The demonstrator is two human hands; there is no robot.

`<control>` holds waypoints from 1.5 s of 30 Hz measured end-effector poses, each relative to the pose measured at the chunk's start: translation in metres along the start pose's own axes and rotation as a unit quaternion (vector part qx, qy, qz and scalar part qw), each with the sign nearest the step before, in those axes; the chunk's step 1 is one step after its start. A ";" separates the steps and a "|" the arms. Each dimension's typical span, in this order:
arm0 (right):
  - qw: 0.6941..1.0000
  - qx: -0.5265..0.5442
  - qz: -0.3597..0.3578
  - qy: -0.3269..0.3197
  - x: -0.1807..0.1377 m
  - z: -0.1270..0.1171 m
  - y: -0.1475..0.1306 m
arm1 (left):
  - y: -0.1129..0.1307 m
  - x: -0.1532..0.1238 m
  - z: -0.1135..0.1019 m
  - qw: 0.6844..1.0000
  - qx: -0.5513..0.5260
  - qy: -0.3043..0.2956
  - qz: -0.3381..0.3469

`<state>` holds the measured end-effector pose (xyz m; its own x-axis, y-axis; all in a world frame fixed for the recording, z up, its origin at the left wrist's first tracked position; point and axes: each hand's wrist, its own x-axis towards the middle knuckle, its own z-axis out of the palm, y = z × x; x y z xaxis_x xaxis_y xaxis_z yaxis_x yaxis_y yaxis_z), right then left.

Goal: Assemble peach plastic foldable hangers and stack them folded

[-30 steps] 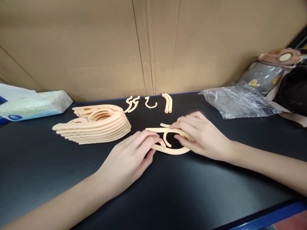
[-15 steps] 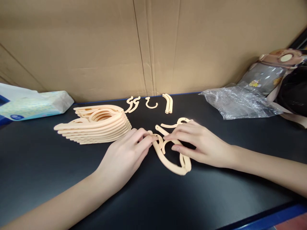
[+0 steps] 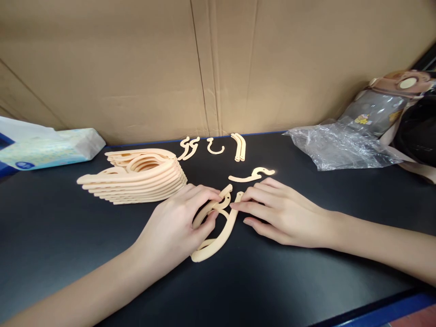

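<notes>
A peach plastic hanger frame lies on the black table between my hands, its long curve pointing toward me. My left hand pinches the frame's upper end between thumb and fingers. My right hand rests flat beside it, fingers stretched out, fingertips touching the frame's top end. A loose wavy peach piece lies just beyond my right hand. A stack of several finished peach hangers sits to the left.
Small peach hook pieces lie in a row at the table's back edge, against a cardboard wall. A tissue pack is at far left. Crumpled clear plastic and bags are at right.
The hanger frame has been turned on the table: it lay crosswise, then swung so its curve points toward me. My right hand slid off it; the wavy piece is uncovered.
</notes>
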<state>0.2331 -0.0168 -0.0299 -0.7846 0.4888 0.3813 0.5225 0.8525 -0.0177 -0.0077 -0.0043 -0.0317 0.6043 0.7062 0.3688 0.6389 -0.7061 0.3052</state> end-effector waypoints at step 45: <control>0.954 -0.211 0.212 -0.037 -0.007 -0.008 0.028 | 0.007 -0.001 -0.005 0.979 0.144 -0.026 0.141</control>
<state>0.2554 0.0023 -0.0260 -0.4866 0.7976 0.3566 0.8733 0.4331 0.2229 -0.0062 -0.0100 -0.0253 0.7944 0.4930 0.3547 0.5471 -0.8345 -0.0657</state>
